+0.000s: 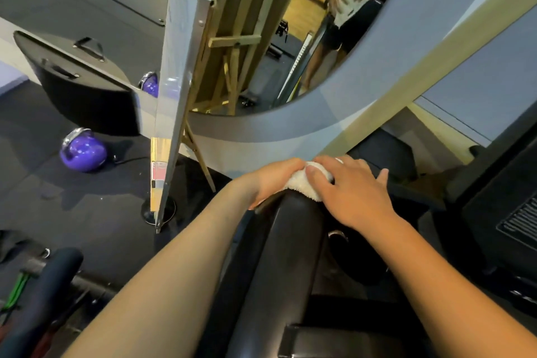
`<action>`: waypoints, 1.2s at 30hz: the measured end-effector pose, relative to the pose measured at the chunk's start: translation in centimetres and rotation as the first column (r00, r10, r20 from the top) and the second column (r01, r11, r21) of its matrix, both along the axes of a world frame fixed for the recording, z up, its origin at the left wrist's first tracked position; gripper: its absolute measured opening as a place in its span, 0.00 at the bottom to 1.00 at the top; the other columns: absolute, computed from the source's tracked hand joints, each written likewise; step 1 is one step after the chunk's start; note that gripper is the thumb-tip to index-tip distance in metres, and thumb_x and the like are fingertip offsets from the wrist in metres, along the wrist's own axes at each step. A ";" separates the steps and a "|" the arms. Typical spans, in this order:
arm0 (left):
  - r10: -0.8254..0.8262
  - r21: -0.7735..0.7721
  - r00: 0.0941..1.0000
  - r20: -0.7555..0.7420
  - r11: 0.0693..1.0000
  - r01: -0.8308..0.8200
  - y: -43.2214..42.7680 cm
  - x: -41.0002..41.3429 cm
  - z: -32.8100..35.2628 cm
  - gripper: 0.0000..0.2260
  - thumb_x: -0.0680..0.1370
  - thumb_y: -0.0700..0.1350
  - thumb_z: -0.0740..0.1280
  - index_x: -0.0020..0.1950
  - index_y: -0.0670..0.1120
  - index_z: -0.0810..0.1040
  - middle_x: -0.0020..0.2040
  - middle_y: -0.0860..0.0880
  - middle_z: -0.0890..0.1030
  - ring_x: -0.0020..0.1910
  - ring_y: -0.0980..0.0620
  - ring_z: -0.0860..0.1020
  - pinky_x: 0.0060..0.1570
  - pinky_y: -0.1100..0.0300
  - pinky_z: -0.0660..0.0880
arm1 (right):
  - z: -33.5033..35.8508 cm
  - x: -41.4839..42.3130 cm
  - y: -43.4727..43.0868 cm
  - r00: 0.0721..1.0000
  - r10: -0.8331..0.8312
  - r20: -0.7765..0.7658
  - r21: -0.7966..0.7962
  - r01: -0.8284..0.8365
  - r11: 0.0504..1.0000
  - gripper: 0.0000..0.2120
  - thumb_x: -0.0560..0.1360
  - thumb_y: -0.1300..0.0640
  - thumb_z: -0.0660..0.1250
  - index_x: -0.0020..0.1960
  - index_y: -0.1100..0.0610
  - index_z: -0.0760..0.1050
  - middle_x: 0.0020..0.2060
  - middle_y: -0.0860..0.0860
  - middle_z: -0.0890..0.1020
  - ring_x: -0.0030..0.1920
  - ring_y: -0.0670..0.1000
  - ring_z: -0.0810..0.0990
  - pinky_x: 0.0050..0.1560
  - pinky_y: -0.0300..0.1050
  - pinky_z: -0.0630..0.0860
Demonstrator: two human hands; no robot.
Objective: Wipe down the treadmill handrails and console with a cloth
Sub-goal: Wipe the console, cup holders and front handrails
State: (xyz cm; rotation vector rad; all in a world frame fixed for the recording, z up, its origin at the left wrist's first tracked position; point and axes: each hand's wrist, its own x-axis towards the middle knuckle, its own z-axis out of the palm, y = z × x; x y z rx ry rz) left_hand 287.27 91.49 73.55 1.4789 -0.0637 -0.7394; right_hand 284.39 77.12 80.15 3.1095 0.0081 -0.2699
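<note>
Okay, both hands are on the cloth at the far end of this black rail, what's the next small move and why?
Probably slide the white cloth back toward you along the black rail. Both the left hand and right hand press it onto the rail's far end, and the long glossy stretch nearer you lies uncovered.

Bare forearms, no sleeves; mirror reflection suggests dark shorts (345, 29), possibly black
</note>
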 end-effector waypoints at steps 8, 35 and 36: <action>-0.139 0.197 0.990 0.007 0.971 0.135 -3.7 3.8 1.6 0.15 0.76 0.54 0.60 0.51 0.47 0.80 0.49 0.46 0.82 0.45 0.48 0.77 0.55 0.52 0.72 | 0.0 0.0 -3.1 0.992 -0.123 0.031 0.001 0.123 0.992 0.24 0.77 0.33 0.42 0.66 0.37 0.65 0.69 0.48 0.70 0.72 0.55 0.62 0.71 0.71 0.49; -0.728 0.874 0.483 0.486 0.413 -0.258 -8.4 -3.4 4.6 0.34 0.80 0.46 0.57 0.80 0.46 0.40 0.80 0.45 0.43 0.79 0.41 0.43 0.76 0.46 0.45 | 0.9 -1.6 -8.1 0.994 -0.108 0.001 0.109 0.108 0.988 0.22 0.81 0.41 0.44 0.72 0.46 0.60 0.70 0.58 0.65 0.73 0.59 0.57 0.72 0.57 0.52; -0.710 0.864 0.492 0.503 0.428 -0.266 -8.5 -3.4 4.8 0.33 0.80 0.46 0.57 0.80 0.46 0.42 0.81 0.45 0.45 0.79 0.41 0.45 0.76 0.47 0.46 | 0.8 -0.9 -8.1 0.991 -0.129 -0.028 0.116 0.131 0.985 0.22 0.81 0.41 0.43 0.71 0.46 0.61 0.69 0.58 0.67 0.72 0.59 0.59 0.71 0.58 0.52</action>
